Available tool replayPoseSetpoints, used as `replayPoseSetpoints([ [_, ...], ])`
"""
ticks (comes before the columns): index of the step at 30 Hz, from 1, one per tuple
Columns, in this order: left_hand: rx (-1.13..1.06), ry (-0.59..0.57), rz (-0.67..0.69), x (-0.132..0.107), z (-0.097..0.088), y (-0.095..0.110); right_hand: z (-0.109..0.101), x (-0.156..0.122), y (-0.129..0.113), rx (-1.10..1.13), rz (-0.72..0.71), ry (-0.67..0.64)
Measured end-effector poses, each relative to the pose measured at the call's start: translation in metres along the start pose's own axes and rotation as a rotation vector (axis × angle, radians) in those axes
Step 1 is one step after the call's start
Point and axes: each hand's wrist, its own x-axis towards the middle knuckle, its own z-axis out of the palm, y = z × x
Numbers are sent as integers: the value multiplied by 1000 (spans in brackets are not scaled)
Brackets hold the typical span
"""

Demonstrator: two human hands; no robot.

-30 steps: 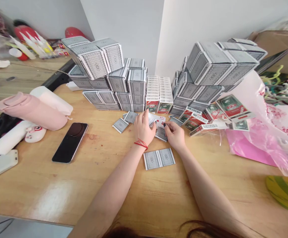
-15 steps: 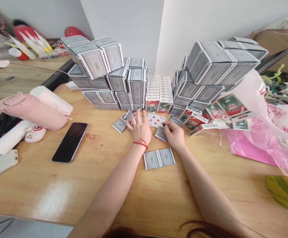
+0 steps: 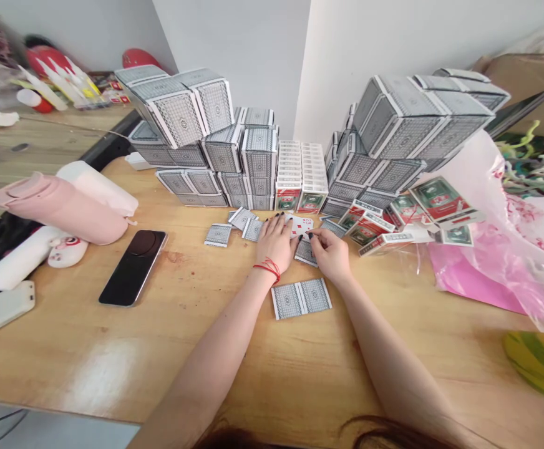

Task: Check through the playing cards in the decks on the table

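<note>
Left hand (image 3: pixel 276 242): grip spread flat, just beside loose cards (image 3: pixel 252 228).
Right hand (image 3: pixel 332 254): grip pinching face-up card (image 3: pixel 302 226).
Worktop (image 3: pixel 113 349): paired card stacks (image 3: pixel 301 298) between the wrists.

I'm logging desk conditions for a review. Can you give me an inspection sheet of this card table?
Surface: wooden table, with a patch of glare near the front left.
Job's things: face-up card with red pips between the hands; two face-down card piles side by side nearer the person; loose piles further left.
Clutter: phone, pink bottle, pink plastic bag, boxed decks.
Hands: left hand flat, fingers spread over cards; right hand has fingertips at the face-up card's edge, grip unclear.
Cables: nothing seen on the table.
Surroundings: wrapped card bricks stacked against the white wall.
</note>
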Motion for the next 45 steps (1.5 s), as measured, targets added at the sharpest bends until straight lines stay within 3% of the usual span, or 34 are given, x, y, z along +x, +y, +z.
replayPoseSetpoints([
  [9, -159, 107, 6, 3, 1, -3, 1, 0, 1, 19, 1, 0],
  [19, -449, 400, -87, 2, -4, 2, 1, 0, 0, 30, -4, 3],
  [27, -428, 531, -6, 1, -5, 5, -1, 0, -6, 105, 16, 11],
  [39, -474, 506, 11, 1, -2, 8, 0, 3, -7, 224, 29, 107],
  [45, -488, 497, -70, 1, -2, 9, -1, 4, -4, 193, 34, 58],
])
